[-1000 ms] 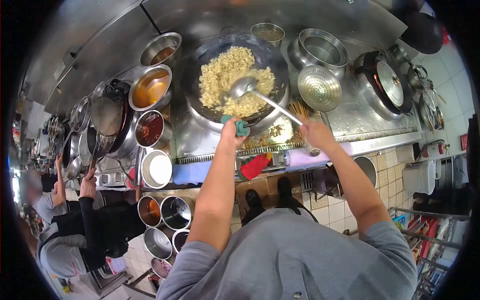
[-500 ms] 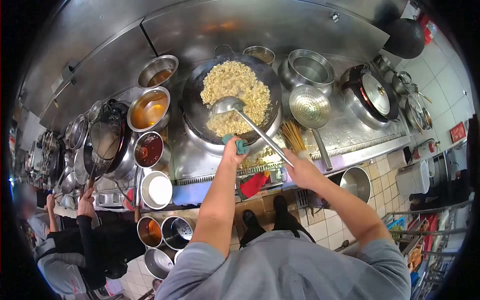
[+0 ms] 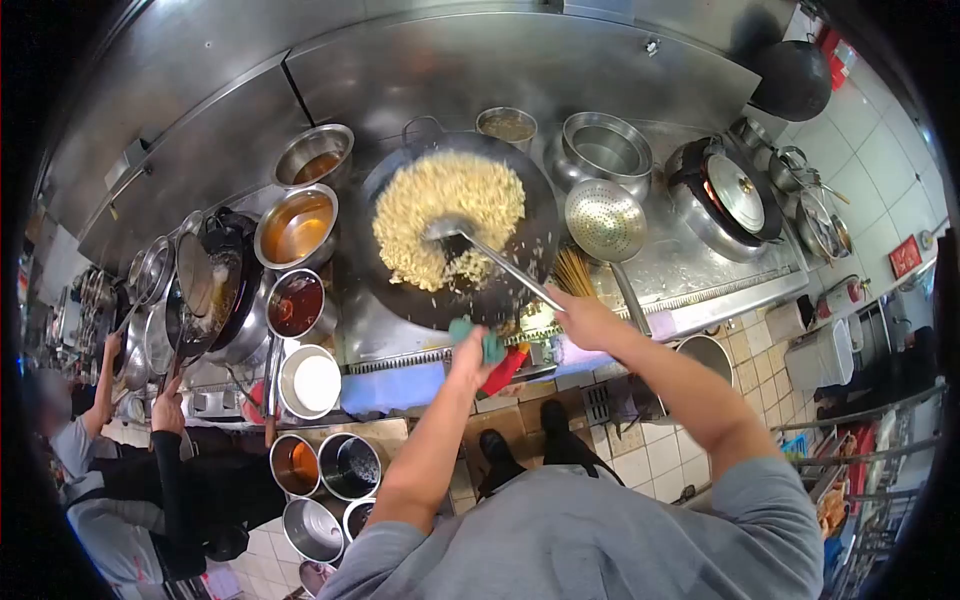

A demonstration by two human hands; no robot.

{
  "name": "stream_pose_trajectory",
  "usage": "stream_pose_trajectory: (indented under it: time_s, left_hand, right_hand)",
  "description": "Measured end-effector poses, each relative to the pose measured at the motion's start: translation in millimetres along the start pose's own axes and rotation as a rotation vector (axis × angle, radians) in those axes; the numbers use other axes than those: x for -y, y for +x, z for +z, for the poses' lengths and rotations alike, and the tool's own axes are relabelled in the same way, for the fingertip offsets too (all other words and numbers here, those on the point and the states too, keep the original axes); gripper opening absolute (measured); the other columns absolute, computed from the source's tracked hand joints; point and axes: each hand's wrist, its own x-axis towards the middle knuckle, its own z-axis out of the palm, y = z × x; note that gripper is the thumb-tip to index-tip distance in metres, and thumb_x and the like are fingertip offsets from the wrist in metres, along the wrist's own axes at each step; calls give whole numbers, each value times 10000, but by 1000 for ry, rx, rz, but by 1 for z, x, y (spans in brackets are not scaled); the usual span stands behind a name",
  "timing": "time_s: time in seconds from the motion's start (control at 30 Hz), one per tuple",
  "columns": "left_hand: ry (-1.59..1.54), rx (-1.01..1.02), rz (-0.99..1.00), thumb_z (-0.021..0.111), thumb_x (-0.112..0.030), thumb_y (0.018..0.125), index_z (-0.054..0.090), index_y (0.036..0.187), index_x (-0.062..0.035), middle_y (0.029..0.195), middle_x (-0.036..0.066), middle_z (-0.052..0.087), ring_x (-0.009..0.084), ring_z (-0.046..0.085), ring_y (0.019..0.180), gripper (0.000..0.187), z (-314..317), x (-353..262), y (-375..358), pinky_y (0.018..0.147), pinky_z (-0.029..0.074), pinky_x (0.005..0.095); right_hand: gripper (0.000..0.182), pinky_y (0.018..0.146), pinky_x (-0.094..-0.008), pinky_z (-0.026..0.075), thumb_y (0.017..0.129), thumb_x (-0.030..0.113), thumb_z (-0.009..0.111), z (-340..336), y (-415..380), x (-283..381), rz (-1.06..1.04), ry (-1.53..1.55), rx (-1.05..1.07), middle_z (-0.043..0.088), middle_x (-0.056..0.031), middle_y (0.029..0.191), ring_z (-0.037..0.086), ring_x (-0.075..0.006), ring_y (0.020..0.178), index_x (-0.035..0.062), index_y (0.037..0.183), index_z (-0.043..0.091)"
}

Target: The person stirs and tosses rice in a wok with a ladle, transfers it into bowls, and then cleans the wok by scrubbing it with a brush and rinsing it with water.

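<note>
Kitchen: steel wall [image 3: 430, 65] at the back, steel counter [image 3: 690, 260] below it.
Wok [image 3: 400, 303]: on the counter straight ahead of the person, its loop handle [image 3: 423, 128] standing at the far rim.
Food [image 3: 440, 190]: pale yellow small pieces heaped in the wok, mostly toward its far side (blurred at the edges).
Ladle [image 3: 510, 267]: in the wok, bowl end in the food; its long axis runs slantwise, bowl pointing away and to the left, handle coming back toward the person's right.
Right hand [image 3: 590, 320]: fingers wrapped around the ladle's handle, just outside the wok's near-right edge; forearm [image 3: 680, 385] angled inward from a bent elbow.
Left hand [image 3: 468, 358]: fingers closed on a green cloth [image 3: 490, 347] at the wok's near rim (what the cloth covers, I cannot tell); forearm stretched forward, nearly straight.
Right side: skimmer [image 3: 606, 220] beside the wok, its handle pointing back toward the person; bamboo brush [image 3: 572, 272] between them.
Left side: bowl [image 3: 297, 228] of amber liquid, with a pot [image 3: 298, 305] of red sauce nearer the person.
</note>
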Motion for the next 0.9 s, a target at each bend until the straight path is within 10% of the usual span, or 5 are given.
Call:
stream_pose_trajectory:
  time_s: [0.2, 0.43, 0.47, 0.9]
  left_hand:
    - [-152, -6, -1, 512, -156, 850, 520, 883, -110, 814, 61, 585, 238, 574, 726, 57, 12, -20, -32, 584, 503, 417]
    - [-193, 27, -122, 546, -201, 869, 511, 828, -97, 757, 59, 536, 210, 549, 680, 117, 34, -47, -95, 631, 516, 373]
    - [-233, 33, -138, 543, -209, 872, 506, 830, -96, 752, 61, 535, 212, 548, 671, 126, 42, -56, -88, 624, 519, 375]
    - [-153, -47, -54, 543, -211, 850, 504, 811, -135, 720, 36, 531, 200, 542, 645, 94, 30, -38, -54, 574, 494, 354]
  right_hand:
    - [549, 728, -500, 472, 900, 149, 480, -2, -45, 38, 44, 73, 46, 614, -288, 827, 598, -450, 756, 69, 1413, 301]
    - [649, 835, -475, 460, 894, 118, 474, -114, -131, 24, -248, -23, 313, 612, -238, 1039, 598, -404, 930, 258, 1467, 205]
    - [650, 839, -462, 466, 891, 121, 480, -130, -118, 50, 3, -111, 488, 611, -238, 1044, 603, -395, 924, 259, 1466, 212]
    - [623, 730, -467, 502, 833, 87, 490, -38, -54, 51, 86, -7, 102, 627, -242, 901, 631, -371, 844, 146, 1427, 312]
